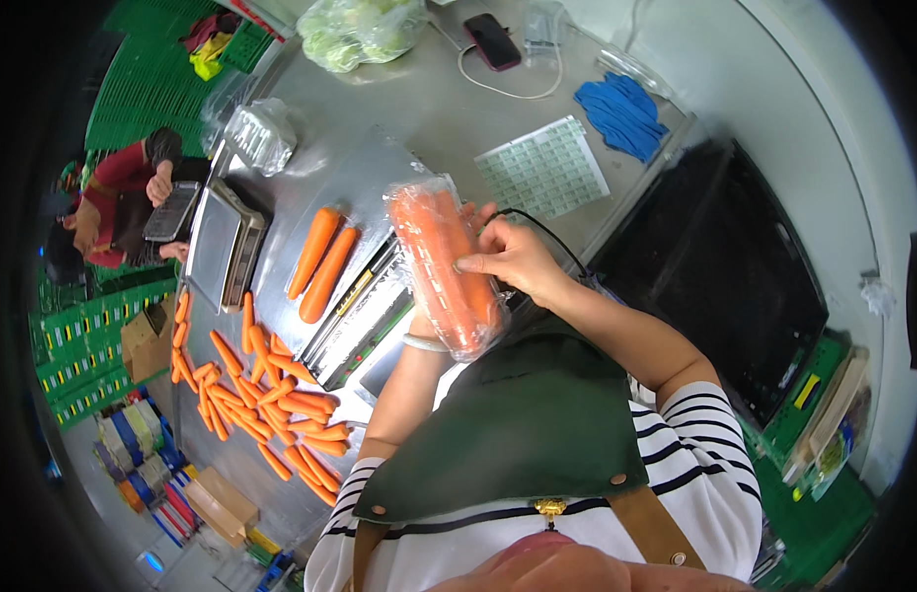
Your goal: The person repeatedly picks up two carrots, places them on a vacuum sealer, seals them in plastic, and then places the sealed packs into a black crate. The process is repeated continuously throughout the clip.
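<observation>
A pack of carrots wrapped in clear film (434, 259) is held tilted in front of my apron. My left hand (420, 326) supports it from below and behind, with most of its fingers hidden by the pack. At the pack's right side my right hand (521, 259) grips the film, thumb lying on top. Just left of the pack is a film-wrapping machine (355, 306) with a dark bar. Two large loose carrots (330, 276) lie beyond it on the metal table. A heap of smaller carrots (271, 395) spreads over the table's left part.
A weighing scale (225, 247) stands at the left edge, near a co-worker (123, 192) holding a dark tray. At the back are bagged green vegetables (360, 30), a phone (492, 41) with a cable, a printed sheet (542, 166) and a blue cloth (621, 113). A black crate (720, 276) sits right.
</observation>
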Demonstrator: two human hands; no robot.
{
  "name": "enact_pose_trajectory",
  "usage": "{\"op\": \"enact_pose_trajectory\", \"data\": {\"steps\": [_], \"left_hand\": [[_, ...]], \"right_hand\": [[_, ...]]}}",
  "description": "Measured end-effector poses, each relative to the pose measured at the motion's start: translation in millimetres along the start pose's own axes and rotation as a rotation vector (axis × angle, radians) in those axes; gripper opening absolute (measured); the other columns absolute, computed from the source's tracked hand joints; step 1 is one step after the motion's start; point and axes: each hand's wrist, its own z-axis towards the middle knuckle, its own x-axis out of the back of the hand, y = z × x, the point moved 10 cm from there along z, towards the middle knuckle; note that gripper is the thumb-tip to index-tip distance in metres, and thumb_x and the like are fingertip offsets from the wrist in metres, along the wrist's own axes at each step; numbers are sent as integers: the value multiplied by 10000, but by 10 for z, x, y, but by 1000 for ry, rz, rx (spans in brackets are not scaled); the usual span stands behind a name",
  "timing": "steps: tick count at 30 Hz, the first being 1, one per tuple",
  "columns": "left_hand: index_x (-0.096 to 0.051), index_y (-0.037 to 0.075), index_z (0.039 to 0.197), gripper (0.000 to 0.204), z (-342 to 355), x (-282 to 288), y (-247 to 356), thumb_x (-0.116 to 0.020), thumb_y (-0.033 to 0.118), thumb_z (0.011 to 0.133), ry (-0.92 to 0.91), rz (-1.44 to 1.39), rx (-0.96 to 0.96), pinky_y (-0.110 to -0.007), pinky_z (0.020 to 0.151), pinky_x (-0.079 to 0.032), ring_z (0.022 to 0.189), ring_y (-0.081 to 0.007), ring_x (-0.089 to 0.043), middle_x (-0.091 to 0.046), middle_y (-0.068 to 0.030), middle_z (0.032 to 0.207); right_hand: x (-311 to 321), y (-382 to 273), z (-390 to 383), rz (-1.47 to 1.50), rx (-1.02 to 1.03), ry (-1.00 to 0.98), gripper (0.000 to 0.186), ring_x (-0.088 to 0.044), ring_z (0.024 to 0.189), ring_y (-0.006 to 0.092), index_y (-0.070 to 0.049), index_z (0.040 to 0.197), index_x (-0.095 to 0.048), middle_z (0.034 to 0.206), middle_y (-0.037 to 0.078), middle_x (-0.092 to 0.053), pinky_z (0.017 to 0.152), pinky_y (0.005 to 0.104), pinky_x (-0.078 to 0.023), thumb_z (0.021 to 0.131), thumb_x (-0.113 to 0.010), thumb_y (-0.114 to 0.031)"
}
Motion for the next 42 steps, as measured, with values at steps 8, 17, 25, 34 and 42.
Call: {"op": "enact_pose_trajectory", "data": {"steps": [8, 17, 25, 34, 42], "left_hand": [[-310, 58, 1547, 674, -82, -908, -531, -436, 500, 1054, 41, 727, -116, -419, 1172, -321, 1377, -260, -430, -395, -133, 1543], [-509, -24, 1404, 474, 144, -1154, -1091, -518, 300, 1058, -191, 844, 207, -348, 1028, -466, 1072, -204, -639, -654, -142, 1228], [-624, 15, 1212, 375, -215, 100, -278, -529, 341, 1053, 296, 866, 68, -323, 912, -494, 943, -171, -647, -688, -103, 1095], [-618, 6, 1201, 326, -1388, 645, 1992, -680, 222, 964, 823, 1768, -689, -360, 918, -508, 1021, -233, -645, -680, -104, 1119], [-634, 77, 1289, 654, -1543, 1622, 2852, -794, 475, 795, 708, 2177, -703, -478, 1088, -413, 1286, -391, -496, -564, -150, 1408]], "right_hand": [[950, -435, -991, 90, 234, 307, 425, -584, 1120, 152, -10, 1310, -525, 1217, 103, -600, 988, 343, -469, 1050, -546, -345], [4084, 337, -2924, 421, 165, 1110, 389, -633, 1009, 170, -74, 1293, -584, 1146, 46, -647, 927, 322, -520, 1082, -435, -365], [5282, 3071, -2620, 524, 30, 935, 384, -615, 1086, 242, -97, 1290, -582, 1177, 54, -642, 919, 381, -498, 1078, -442, -385], [5469, 1541, -2706, -1030, -130, 1270, 430, -583, 1186, 370, 47, 1325, -519, 1311, 217, -572, 1023, 421, -458, 996, -592, -219], [1601, -813, -714, -789, 659, 584, 213, -617, 1012, 202, -16, 1165, -621, 1103, 104, -644, 874, 326, -507, 954, -590, -7]]}}
